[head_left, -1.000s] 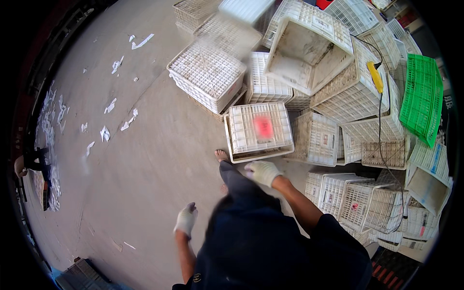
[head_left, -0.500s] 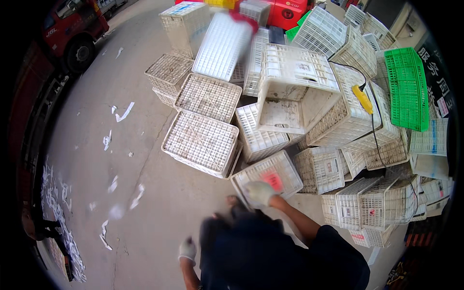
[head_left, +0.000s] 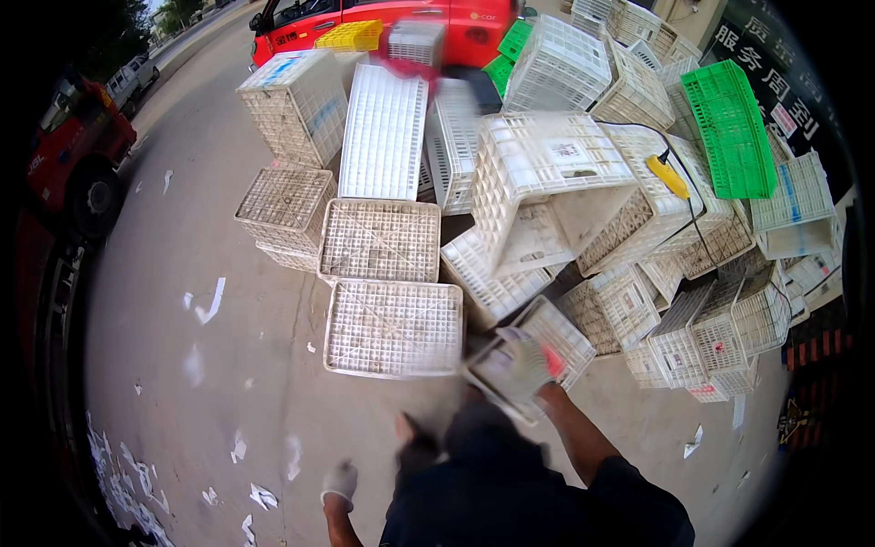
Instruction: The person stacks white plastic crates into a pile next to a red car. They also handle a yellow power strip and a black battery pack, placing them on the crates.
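Observation:
My right hand (head_left: 527,372), in a whitish work glove, grips a small off-white plastic crate (head_left: 567,339) with a red label. The crate leans at an angle on the ground by my feet, its near rim smeared by motion. My left hand (head_left: 340,481), also gloved, hangs low beside my leg, apart from any crate. Its fingers are too blurred to read. Just ahead, a dirty lattice crate (head_left: 394,328) lies bottom up, with another upturned crate (head_left: 379,242) behind it. A large crate (head_left: 556,169) lies on its side, its opening facing me.
Crates are heaped ahead and right, including a green one (head_left: 729,128). A yellow corded tool (head_left: 670,178) rests on a crate. A red vehicle (head_left: 365,23) stands behind the heap and a truck wheel (head_left: 96,202) at left. Paper scraps (head_left: 262,497) litter the ground.
The view has shifted, so the crates and vehicles sit differently in it. The crate under my right hand has tilted. A blurred red shape behind the heap has moved left past the white crate.

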The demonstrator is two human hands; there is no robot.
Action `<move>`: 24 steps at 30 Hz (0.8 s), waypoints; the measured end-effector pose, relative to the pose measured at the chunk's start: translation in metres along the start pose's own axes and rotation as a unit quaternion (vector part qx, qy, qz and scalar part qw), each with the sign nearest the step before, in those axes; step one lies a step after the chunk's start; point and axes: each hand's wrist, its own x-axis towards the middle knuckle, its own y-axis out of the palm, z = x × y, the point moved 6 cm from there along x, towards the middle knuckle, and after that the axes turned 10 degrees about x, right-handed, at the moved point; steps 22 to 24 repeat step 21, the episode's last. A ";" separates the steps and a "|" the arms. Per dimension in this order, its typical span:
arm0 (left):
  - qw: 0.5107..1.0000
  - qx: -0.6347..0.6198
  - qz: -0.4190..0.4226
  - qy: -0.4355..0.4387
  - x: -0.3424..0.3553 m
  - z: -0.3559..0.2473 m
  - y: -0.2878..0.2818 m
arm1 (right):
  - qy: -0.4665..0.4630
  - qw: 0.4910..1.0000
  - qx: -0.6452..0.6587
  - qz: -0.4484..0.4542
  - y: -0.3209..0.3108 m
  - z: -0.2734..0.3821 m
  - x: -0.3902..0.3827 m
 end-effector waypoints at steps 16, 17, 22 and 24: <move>0.962 0.072 -0.063 0.255 0.130 -0.273 -0.051 | -0.089 0.944 -0.281 -0.147 -0.238 -0.124 0.362; 0.955 0.056 -0.074 0.283 0.132 -0.296 -0.055 | -0.057 0.946 -0.296 -0.119 -0.234 -0.138 0.376; 0.945 0.026 -0.072 0.318 0.143 -0.366 -0.068 | 0.042 0.954 -0.295 -0.040 -0.226 -0.182 0.405; 0.945 0.026 -0.072 0.318 0.143 -0.366 -0.068 | 0.042 0.954 -0.295 -0.040 -0.226 -0.182 0.405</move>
